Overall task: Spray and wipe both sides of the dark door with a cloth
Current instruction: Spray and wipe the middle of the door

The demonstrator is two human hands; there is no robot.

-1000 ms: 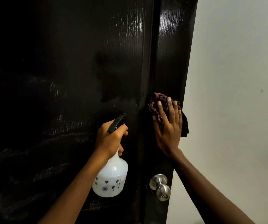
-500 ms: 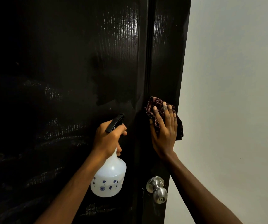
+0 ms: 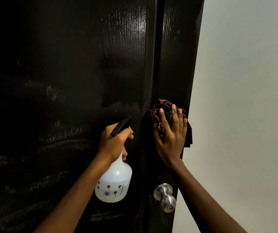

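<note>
Fingers (image 3: 175, 118) flat atop cloth (image 3: 161, 111) (door-pressed) (image 3: 173, 64)

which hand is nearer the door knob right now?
Right. The right hand presses the cloth on the door's edge strip almost directly above the door knob; the left hand holds the spray bottle up and left of it.

This looks like a room inside a home. A glossy dark door (image 3: 84, 81) with wood grain fills most of the view, a round metal doorknob (image 3: 166, 197) sits low at its right edge, and a plain pale painted wall (image 3: 244, 98) stands just right of the door.
</note>
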